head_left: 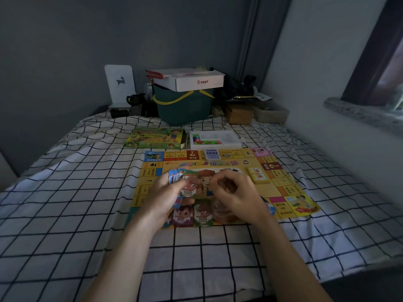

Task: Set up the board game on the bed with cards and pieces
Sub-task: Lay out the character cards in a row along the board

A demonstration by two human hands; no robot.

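A yellow game board (pixel 287 188) lies flat on the checked bed sheet. My left hand (pixel 163 195) grips a fanned stack of play-money notes (pixel 188 184) above the board's middle; the top note reads 1000. My right hand (pixel 235 192) hovers beside the notes with fingers curled, and whether it pinches a note is hidden. Small piles of notes (pixel 193 215) rest on the board's near edge. A blue card deck (pixel 212 154) sits on the far edge and a yellow card deck (pixel 258 175) on the right side.
Behind the board lie the green game box (pixel 156 138) and a white tray (pixel 214 139) with coloured pieces. At the bed's head stand a green basket (pixel 184 105) topped by a white carton (pixel 189 80), plus dark clutter. A wall and window sill (pixel 359 114) run along the right.
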